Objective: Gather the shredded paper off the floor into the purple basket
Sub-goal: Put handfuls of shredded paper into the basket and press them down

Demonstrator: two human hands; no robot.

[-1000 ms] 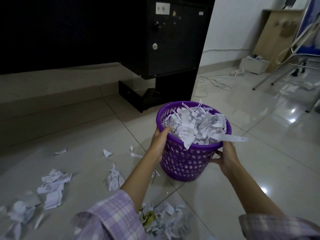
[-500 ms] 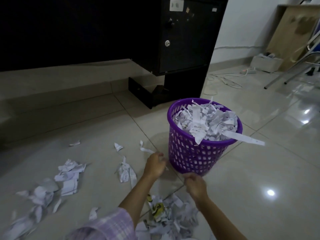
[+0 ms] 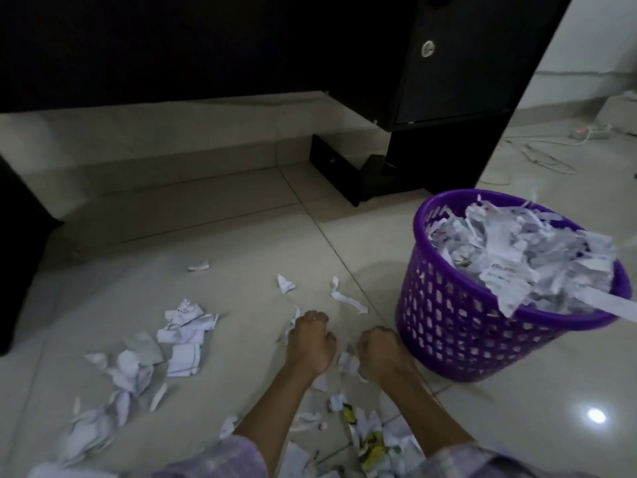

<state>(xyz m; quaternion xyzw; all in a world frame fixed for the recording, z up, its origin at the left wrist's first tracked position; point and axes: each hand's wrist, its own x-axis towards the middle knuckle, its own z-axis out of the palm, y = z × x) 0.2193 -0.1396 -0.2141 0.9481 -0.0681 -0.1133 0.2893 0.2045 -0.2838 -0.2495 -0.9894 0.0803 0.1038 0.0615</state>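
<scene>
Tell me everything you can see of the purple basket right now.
The purple basket is round, looks like plastic, with a solid rolled rim and a wall pierced by rows of small slots. It stands on the tiled floor, right of both hands, neither touching it. It is heaped above the rim with shredded paper; one long strip hangs out over the near right edge.

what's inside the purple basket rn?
The purple basket is heaped with shredded paper above its rim; one long strip hangs over the near right edge. The heap hides whatever lies lower down and the bottom.
</scene>
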